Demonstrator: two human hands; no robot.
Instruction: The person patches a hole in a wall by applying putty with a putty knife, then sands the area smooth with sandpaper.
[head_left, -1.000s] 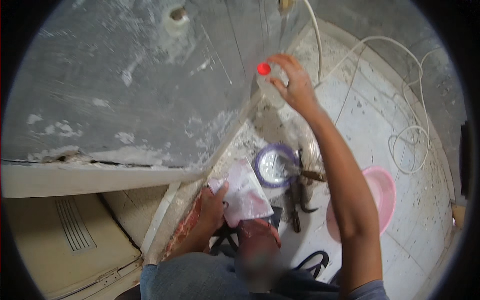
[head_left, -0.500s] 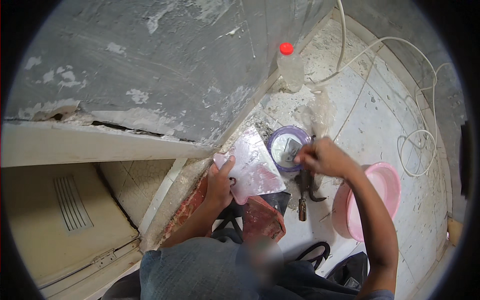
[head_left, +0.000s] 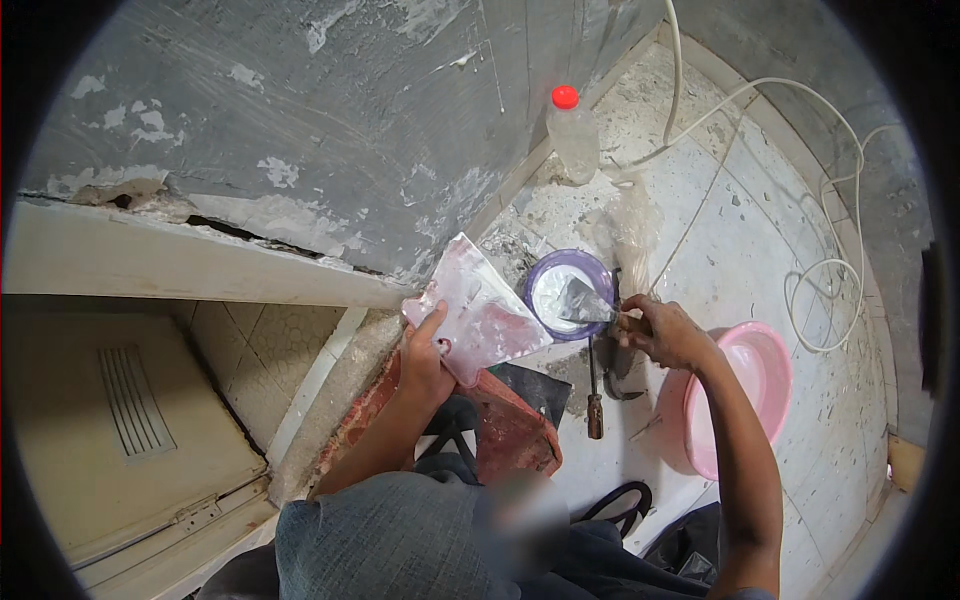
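My left hand is closed on the near edge of a pinkish plastic spreader plate, smeared with white and reaching toward the bowl. In my right hand is a putty knife, gripped by its handle. Its metal blade reaches over the rim into a round purple bowl of white paste. How deep the blade sits in the paste I cannot tell. Just below the bowl, a screwdriver with a brown handle lies on the tiles, beside a dark hooked tool.
A pink basin stands by my right forearm. Behind the bowl are a clear bottle with a red cap and crumpled clear plastic. A white cable loops over the dusty tiles. The grey wall is patched and cracked.
My right hand has moved slightly right and down, so more of the putty knife's blade shows over the bowl. The spreader plate in my left hand has shifted a little left and turned.
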